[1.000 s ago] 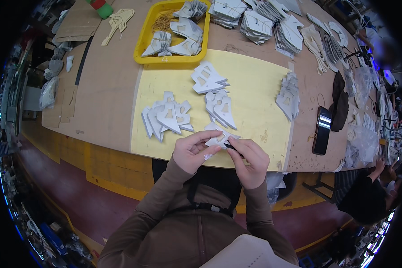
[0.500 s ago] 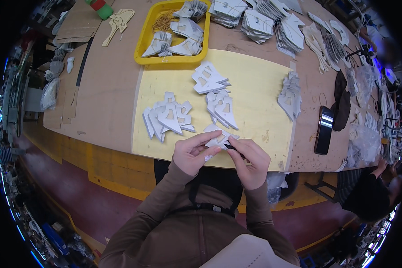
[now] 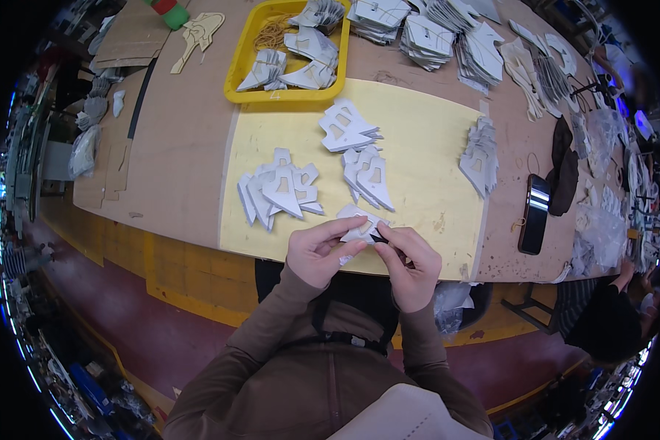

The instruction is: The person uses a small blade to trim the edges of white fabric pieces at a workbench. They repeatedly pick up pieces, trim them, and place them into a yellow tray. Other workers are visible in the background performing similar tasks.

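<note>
Close to the table's near edge, my left hand [image 3: 317, 253] pinches a small white cut piece [image 3: 358, 215] with a window-like hole between thumb and fingers. My right hand [image 3: 413, 265] is closed at the piece's right side, its fingertips on a small dark object [image 3: 378, 236] whose kind I cannot make out. Beyond my hands lies a fanned stack of similar white pieces [image 3: 368, 177], with another stack [image 3: 347, 126] behind it. More such pieces [image 3: 280, 189] overlap in a pile to the left, and a narrow stack [image 3: 479, 158] rests at the right.
Under the stacks lies a yellow sheet [image 3: 418, 209]. A yellow tray [image 3: 235, 79] at the back holds bundled pieces and rubber bands. Tied white bundles [image 3: 425, 40] sit behind. To the right are a phone [image 3: 534, 213] and a dark cloth [image 3: 562, 172]. Another person [image 3: 605, 323] is at far right.
The view has shifted slightly, so the table things appear a little further right. My right fingers have moved slightly on the small dark object; both hands stay at the white piece.
</note>
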The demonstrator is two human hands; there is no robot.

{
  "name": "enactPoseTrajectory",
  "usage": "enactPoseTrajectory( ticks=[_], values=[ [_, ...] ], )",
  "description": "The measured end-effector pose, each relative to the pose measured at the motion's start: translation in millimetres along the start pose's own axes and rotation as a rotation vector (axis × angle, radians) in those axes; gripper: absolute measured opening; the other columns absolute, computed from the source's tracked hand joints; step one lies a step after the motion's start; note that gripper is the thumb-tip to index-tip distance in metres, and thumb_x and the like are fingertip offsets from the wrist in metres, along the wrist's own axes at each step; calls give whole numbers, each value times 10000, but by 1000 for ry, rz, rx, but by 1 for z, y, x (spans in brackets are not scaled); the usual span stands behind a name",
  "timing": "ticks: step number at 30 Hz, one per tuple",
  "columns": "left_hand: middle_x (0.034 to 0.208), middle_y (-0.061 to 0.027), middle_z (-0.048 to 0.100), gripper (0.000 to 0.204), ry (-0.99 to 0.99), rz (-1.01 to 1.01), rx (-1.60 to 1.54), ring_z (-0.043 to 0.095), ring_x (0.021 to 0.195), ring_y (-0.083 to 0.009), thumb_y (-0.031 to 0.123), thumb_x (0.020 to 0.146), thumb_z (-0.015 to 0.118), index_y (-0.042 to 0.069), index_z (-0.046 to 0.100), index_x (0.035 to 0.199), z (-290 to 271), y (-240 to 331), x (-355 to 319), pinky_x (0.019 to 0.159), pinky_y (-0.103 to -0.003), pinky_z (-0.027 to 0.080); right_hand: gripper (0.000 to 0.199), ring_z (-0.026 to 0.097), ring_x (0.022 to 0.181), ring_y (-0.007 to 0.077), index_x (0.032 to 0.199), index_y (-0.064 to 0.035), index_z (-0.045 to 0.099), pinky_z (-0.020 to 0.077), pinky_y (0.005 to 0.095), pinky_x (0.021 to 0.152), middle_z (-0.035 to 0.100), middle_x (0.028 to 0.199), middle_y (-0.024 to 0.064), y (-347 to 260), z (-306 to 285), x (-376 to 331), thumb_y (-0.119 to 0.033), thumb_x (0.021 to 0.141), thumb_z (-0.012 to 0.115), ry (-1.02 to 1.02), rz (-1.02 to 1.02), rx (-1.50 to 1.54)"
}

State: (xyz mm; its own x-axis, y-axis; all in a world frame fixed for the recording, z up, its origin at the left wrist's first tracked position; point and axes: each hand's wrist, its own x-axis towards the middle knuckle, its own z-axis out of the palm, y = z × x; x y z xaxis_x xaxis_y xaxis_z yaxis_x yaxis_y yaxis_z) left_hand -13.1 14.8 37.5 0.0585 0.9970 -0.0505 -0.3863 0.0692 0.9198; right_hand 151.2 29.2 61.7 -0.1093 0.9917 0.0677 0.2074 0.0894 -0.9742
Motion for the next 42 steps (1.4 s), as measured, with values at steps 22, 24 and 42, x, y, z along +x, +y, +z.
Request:
enactPoseTrajectory(
  ticks=[22,24,42],
  values=[
    [1063,-173,680,380,129,183,308,663,960,-183,-93,802,705,-71,624,1173,-2,2,-8,859,-297,535,308,610,693,218,1068,-42,709,475,276,590,606,837,108,9,2,6,37,771,692,-36,-356,-255],
    [1095,-205,661,395,100,144,325,649,1003,-208,-115,813,672,-104,584,1197,-2,3,-8,881,-303,526,287,615,697,218,1052,-41,710,475,276,591,607,839,112,11,2,6,35,775,689,-29,-350,-258],
    [1132,-137,647,396,166,14,182,623,976,-135,-46,851,681,-64,588,1235,-2,3,-3,849,-261,519,196,467,585,87,1117,-21,630,345,188,483,544,786,42,10,-1,-7,-59,933,574,-168,475,955]
  ],
)
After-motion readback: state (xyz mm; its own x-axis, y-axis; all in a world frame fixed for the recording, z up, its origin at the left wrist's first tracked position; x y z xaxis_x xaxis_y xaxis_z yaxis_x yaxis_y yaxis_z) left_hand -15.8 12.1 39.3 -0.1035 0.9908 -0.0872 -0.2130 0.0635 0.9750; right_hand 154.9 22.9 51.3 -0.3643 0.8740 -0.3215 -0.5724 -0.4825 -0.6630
